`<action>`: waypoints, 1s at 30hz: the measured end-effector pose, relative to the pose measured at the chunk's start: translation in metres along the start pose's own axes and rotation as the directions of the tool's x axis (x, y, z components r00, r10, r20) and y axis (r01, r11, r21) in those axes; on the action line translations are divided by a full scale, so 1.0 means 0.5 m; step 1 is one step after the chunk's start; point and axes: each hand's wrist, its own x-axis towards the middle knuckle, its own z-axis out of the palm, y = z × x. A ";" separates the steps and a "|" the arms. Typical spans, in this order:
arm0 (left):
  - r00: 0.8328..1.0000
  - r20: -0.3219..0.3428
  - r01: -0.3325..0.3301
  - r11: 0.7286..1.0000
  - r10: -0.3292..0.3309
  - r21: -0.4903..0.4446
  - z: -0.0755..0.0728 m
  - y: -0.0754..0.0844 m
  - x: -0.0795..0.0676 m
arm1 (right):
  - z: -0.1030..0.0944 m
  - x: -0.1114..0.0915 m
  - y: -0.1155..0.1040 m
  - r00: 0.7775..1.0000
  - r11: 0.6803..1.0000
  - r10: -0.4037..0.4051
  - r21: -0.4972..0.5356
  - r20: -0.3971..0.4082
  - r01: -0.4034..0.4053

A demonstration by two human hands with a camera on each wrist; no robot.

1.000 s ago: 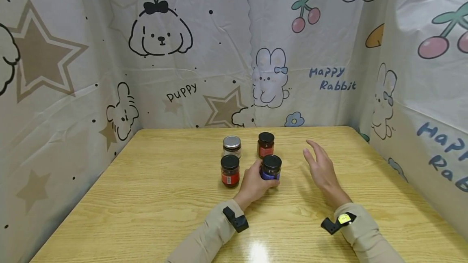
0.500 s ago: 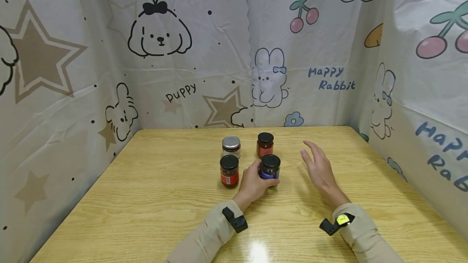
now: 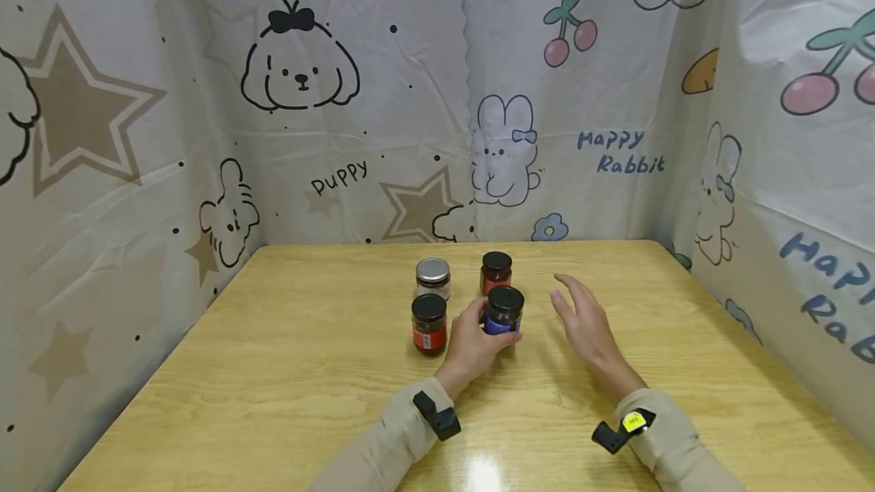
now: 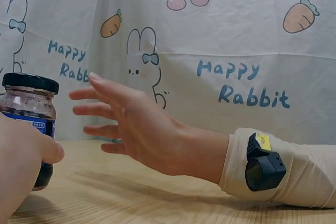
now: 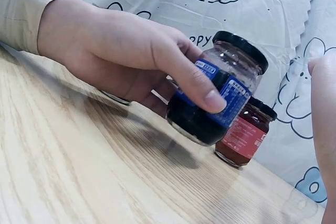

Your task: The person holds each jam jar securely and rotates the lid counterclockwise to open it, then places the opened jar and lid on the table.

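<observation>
My left hand [image 3: 472, 348] grips a glass jar with a blue label and black lid [image 3: 503, 308], thumb across its front. In the right wrist view this blue-labelled jar [image 5: 215, 90] looks slightly off the wood, with a shadow below. To its right, my right hand [image 3: 588, 329] is held in the air, fingers extended and apart from the jar. The left wrist view shows that right hand [image 4: 142, 121] facing the jar with nothing in it.
A red-labelled jar with a black lid [image 3: 429, 332] stands left of my left hand. Behind it is a silver-lidded jar [image 3: 434, 273]. Another red-labelled jar [image 3: 496, 272] stands behind the blue-labelled one. Printed cloth [image 3: 410, 97] surrounds the wooden table [image 3: 287, 340].
The right hand has moved a little left, closer to the blue-labelled jar. My left hand has raised that jar slightly. The other jars stay in place.
</observation>
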 end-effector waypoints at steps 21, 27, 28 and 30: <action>0.994 -0.068 -0.097 0.987 0.089 -0.124 -0.046 0.086 -0.054 | 0.024 -0.019 -0.075 0.990 0.936 -0.133 0.324 -0.041 0.139; 0.986 -0.148 -0.094 0.993 0.082 -0.072 -0.070 0.083 -0.072 | 0.022 -0.031 -0.144 0.984 0.849 -0.178 0.503 -0.012 0.160; 0.984 -0.155 -0.100 0.993 0.089 -0.064 -0.073 0.082 -0.074 | 0.023 -0.034 -0.155 0.983 0.844 -0.185 0.511 -0.007 0.162; 0.980 -0.167 -0.121 0.991 0.111 -0.050 -0.079 0.081 -0.078 | 0.028 -0.038 -0.169 0.980 0.838 -0.200 0.520 0.003 0.169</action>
